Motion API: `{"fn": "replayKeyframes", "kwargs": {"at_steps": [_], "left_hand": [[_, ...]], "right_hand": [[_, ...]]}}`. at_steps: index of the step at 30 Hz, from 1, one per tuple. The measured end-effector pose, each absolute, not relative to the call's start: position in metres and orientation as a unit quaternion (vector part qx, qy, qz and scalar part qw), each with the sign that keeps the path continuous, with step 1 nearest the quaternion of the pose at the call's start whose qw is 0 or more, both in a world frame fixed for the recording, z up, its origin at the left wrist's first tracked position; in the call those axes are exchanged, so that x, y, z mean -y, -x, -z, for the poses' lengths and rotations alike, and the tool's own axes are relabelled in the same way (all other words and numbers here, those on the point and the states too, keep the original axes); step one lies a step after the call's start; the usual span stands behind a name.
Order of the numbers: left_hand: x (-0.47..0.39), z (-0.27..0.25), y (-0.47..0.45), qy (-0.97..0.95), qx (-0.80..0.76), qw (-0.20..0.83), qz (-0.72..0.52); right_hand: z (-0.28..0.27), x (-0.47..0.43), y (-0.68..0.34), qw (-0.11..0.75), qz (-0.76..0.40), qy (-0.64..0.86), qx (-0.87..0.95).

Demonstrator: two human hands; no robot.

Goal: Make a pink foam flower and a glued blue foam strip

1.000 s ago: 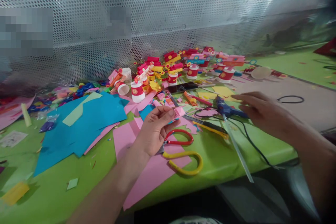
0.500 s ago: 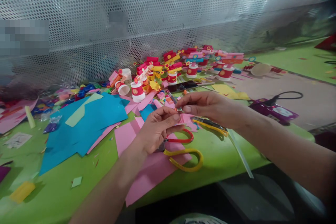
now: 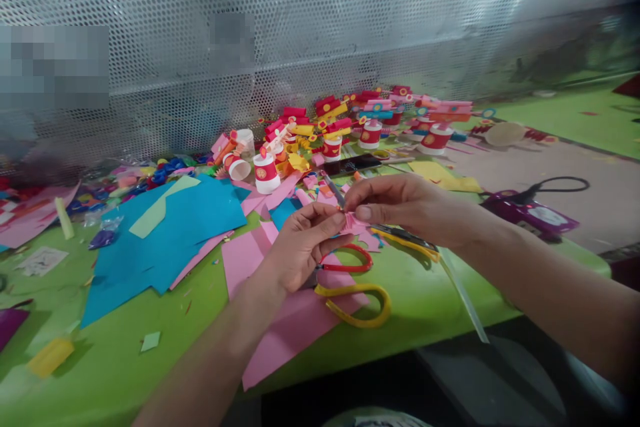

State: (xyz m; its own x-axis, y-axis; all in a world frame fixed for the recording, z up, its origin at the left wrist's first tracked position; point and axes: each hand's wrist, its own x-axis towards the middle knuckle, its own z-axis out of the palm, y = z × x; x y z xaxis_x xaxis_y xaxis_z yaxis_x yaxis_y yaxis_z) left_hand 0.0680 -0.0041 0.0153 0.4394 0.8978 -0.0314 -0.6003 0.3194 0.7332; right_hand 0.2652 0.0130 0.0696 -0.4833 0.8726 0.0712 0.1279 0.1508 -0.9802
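Note:
Above the front of the table, my left hand pinches a small pleated strip of pink paper between thumb and fingers. My right hand grips the strip's other side, its fingertips almost touching those of the left. Part of the strip is hidden by the fingers. Under my left hand lie scissors with one red and one yellow handle, their blades mostly covered. A yellow and black cutter rests beneath my right hand. Sheets of pink paper spread below both hands.
Blue sheets cover the table's left part. Behind my hands stand several paper cup models with coloured rolls, near a dark phone. A purple device with a cable lies right. A glue stick overhangs the front edge.
Both hands stay together on the pink strip; my right fingers have shifted slightly, showing more of its pleats. The whole view has moved a little, so things sit farther right.

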Motion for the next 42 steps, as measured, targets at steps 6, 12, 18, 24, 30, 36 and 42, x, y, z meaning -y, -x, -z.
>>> {"fn": "replayKeyframes", "kwargs": {"at_steps": [6, 12, 18, 24, 30, 36, 42], "left_hand": [[0.003, -0.013, -0.069, -0.327, -0.22, 0.782, -0.483], [0.003, -0.011, -0.071, -0.326, -0.217, 0.78, -0.488], [0.003, -0.011, -0.072, -0.318, -0.231, 0.778, -0.49], [0.002, -0.01, -0.07, -0.322, -0.223, 0.78, -0.488], [-0.001, -0.012, -0.068, -0.337, -0.238, 0.768, -0.49], [-0.003, -0.014, -0.067, -0.346, -0.258, 0.749, -0.503], [-0.005, -0.013, -0.064, -0.375, -0.276, 0.733, -0.496]], "right_hand": [[-0.064, -0.014, -0.265, 0.353, -0.523, 0.382, 0.675], [-0.062, -0.014, -0.266, 0.354, -0.485, 0.386, 0.7], [-0.062, -0.014, -0.267, 0.348, -0.385, 0.407, 0.752], [-0.063, -0.014, -0.264, 0.357, -0.34, 0.407, 0.769], [-0.067, -0.016, -0.263, 0.317, -0.321, 0.428, 0.783], [-0.074, -0.018, -0.258, 0.297, -0.298, 0.433, 0.797], [-0.075, -0.02, -0.255, 0.267, -0.295, 0.418, 0.817]]}}
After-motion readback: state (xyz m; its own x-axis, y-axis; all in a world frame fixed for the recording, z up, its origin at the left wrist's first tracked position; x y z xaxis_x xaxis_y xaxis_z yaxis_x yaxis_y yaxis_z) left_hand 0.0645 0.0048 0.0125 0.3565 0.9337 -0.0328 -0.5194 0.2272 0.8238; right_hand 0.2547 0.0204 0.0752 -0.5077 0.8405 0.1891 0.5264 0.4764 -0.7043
